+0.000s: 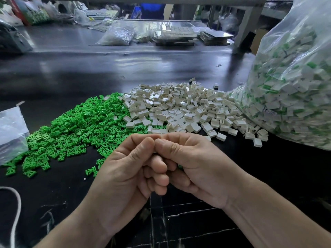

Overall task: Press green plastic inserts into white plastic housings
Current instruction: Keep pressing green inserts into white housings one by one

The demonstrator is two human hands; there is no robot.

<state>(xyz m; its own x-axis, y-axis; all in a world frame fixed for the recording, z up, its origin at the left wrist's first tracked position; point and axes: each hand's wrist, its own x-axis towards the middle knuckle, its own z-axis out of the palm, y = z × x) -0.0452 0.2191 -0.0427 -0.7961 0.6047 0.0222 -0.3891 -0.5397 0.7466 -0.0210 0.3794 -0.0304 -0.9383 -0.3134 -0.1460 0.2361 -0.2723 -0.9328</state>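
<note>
My left hand point(125, 169) and my right hand point(195, 169) meet in front of me above the black table point(268, 176). Their fingers are curled and the two thumb tips press together. The small part pinched between them is almost wholly hidden. A sliver of a green insert point(180, 167) shows at the right palm. A heap of green inserts point(75, 127) lies to the left beyond my hands. A heap of white housings point(180, 108) lies just beyond them, to the right of the green heap.
A big clear bag of assembled white-and-green parts point(290, 90) stands at the right. A smaller clear bag point(10, 133) lies at the left edge, and a white cord point(17, 208) loops at the lower left. More bags and trays point(173, 35) sit at the far side.
</note>
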